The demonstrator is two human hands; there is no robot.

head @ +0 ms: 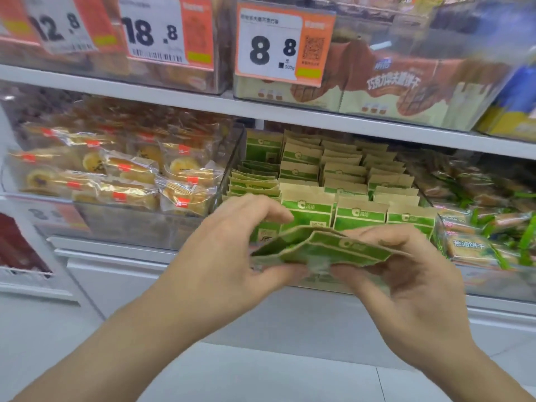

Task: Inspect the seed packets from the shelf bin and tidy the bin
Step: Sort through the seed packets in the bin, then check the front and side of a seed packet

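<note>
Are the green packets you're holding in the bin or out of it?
Out. Both the left hand and right hand grip the green seed packets in front of the clear bin, roughly flat.

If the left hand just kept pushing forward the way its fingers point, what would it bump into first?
Probably the front row of upright seed packets in the clear bin. The left hand already grips the held packets, fingers pointing up and right toward that row; depth is hard to judge.
</note>
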